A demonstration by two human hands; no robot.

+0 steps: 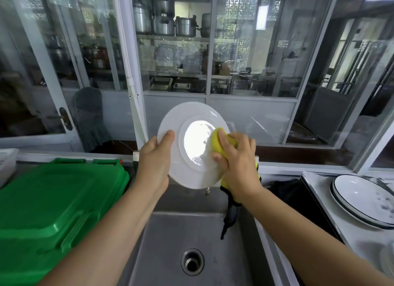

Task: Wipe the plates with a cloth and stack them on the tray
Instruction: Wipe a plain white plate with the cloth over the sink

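Note:
A white plate [187, 123] is held up on edge above the steel sink [162, 243], its face turned toward me. My left hand [154, 158] grips its left rim, thumb on the front. My right hand [236, 158] presses a bunched yellow cloth [217, 143] against the right part of the plate's well. The cloth's dark-edged tail hangs down below my right wrist. Two dark-rimmed white plates [362, 198] lie stacked on the white counter [315, 181] at the right.
A green plastic lid or bin [53, 200] fills the left side beside the sink. The sink drain [192, 262] lies low in the basin. Glass partitions [251, 51] with pots behind them stand straight ahead. A dark cloth [287, 192] lies between sink and counter.

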